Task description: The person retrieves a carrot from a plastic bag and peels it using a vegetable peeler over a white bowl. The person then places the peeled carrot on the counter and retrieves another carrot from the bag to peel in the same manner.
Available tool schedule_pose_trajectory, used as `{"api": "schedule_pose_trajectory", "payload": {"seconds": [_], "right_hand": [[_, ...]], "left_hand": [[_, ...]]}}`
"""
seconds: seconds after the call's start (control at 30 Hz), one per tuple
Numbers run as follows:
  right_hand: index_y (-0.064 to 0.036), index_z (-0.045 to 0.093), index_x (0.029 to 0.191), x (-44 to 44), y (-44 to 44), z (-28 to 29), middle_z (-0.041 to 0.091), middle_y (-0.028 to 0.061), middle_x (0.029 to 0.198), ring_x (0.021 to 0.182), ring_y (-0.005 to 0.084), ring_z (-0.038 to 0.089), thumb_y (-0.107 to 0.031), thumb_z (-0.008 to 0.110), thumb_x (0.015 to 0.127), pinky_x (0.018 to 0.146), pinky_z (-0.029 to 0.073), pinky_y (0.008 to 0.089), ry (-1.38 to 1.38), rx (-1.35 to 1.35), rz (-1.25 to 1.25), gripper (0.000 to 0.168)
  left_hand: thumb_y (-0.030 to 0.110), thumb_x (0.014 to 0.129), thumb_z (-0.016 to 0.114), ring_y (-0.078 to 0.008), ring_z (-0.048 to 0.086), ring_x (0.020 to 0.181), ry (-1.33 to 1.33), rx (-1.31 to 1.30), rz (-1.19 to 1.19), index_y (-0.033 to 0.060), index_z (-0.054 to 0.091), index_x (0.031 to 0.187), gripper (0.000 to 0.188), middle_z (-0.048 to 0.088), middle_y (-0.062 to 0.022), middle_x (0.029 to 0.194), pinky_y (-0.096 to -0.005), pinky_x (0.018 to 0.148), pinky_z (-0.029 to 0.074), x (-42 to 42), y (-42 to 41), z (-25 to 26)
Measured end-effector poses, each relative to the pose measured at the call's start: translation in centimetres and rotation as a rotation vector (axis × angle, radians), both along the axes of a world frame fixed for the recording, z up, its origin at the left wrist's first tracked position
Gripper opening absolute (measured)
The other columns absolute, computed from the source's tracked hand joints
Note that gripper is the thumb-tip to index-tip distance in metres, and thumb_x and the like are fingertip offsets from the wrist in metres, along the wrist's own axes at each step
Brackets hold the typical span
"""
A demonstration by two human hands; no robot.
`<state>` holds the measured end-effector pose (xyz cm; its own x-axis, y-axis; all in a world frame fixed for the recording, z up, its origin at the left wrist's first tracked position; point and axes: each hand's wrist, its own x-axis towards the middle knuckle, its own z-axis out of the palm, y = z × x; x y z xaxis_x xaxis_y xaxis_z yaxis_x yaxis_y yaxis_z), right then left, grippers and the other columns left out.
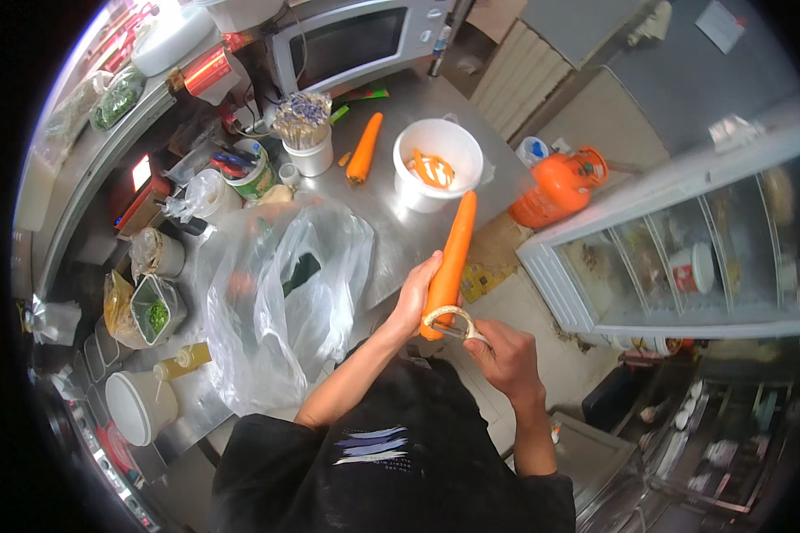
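Note:
A large orange carrot (452, 256) is gripped in my left hand (415, 293), its narrow tip pointing away from me toward a white plastic bucket (407, 180). My right hand (507, 353) holds a Y-shaped vegetable peeler (468, 320) with a pale frame. The peeler's blade lies across the thick near end of the carrot. Orange peel strips (433, 170) lie inside the bucket. Another carrot (365, 148) rests on the steel table (390, 230) left of the bucket, with a small orange scrap (344, 160) beside it.
A clear plastic bag (287, 300) spreads over the table at my left. Behind it stand a white tub of wooden skewers (307, 150) and a microwave oven (353, 43). An orange gas cylinder (560, 186) and a glass-door refrigerator (673, 253) are to the right.

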<state>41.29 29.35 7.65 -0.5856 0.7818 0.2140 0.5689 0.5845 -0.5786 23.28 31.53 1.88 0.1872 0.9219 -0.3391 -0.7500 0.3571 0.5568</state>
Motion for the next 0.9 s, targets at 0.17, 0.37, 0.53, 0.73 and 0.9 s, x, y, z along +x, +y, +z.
{"api": "schedule_pose_trajectory", "payload": {"seconds": [0.17, 0.37, 0.53, 0.73, 0.9], "right_hand": [[-0.004, 0.063, 0.092, -2.2, 8.3, 0.5, 0.053, 0.0093, 0.066, 0.056, 0.0291, 0.054, -0.023, 0.066, 0.082, 0.050, 0.042, 0.0378, -0.070, 0.029, 0.168, 0.022], [-0.004, 0.064, 0.091, -3.0, 19.5, -0.9, 0.051, 0.0074, 0.064, 0.055, 0.0260, 0.054, -0.023, 0.068, 0.079, 0.049, 0.042, 0.0365, -0.059, 0.081, 0.443, 0.023], [-0.004, 0.064, 0.089, -2.6, 26.8, -3.3, 0.053, 0.0069, 0.066, 0.056, 0.0254, 0.056, -0.024, 0.069, 0.078, 0.050, 0.044, 0.0358, 0.100, 0.084, 0.599, 0.024], [-0.007, 0.063, 0.084, -2.3, 34.9, -4.1, 0.057, 0.0081, 0.067, 0.060, 0.0277, 0.060, -0.024, 0.068, 0.080, 0.053, 0.047, 0.0377, 0.066, -0.025, 0.719, 0.018], [-0.004, 0.063, 0.085, -4.2, 40.7, -7.7, 0.061, 0.0146, 0.069, 0.060, 0.0337, 0.060, -0.024, 0.065, 0.084, 0.053, 0.045, 0.0406, 0.078, -0.211, 0.665, 0.020]], "left_hand": [[0.044, 0.098, 0.037, -0.0214, 0.055, 0.046, 0.008, -0.054, 0.144, 0.0019, 0.053, 0.110, 0.047, 0.057, -0.0134, 0.064, -0.0309, 0.040, 0.044, -1.5, 5.6, -0.9], [0.040, 0.098, 0.038, -0.0220, 0.054, 0.045, -0.070, -0.138, 0.356, -0.0001, 0.053, 0.105, 0.043, 0.054, -0.0102, 0.063, -0.0316, 0.042, 0.044, -0.5, 12.5, -3.0], [0.040, 0.098, 0.040, -0.0178, 0.055, 0.050, 0.039, -0.275, 0.569, 0.0019, 0.054, 0.105, 0.041, 0.055, -0.0086, 0.066, -0.0288, 0.043, 0.044, 1.4, 16.2, -3.1], [0.042, 0.099, 0.035, -0.0189, 0.055, 0.047, 0.084, -0.451, 0.634, 0.0026, 0.055, 0.104, 0.045, 0.057, -0.0092, 0.066, -0.0292, 0.040, 0.045, 3.3, 19.9, -1.9], [0.042, 0.099, 0.031, -0.0200, 0.054, 0.042, 0.158, -0.488, 0.637, 0.0016, 0.054, 0.103, 0.047, 0.054, -0.0110, 0.060, -0.0290, 0.036, 0.045, 5.8, 20.5, 0.0]]}}
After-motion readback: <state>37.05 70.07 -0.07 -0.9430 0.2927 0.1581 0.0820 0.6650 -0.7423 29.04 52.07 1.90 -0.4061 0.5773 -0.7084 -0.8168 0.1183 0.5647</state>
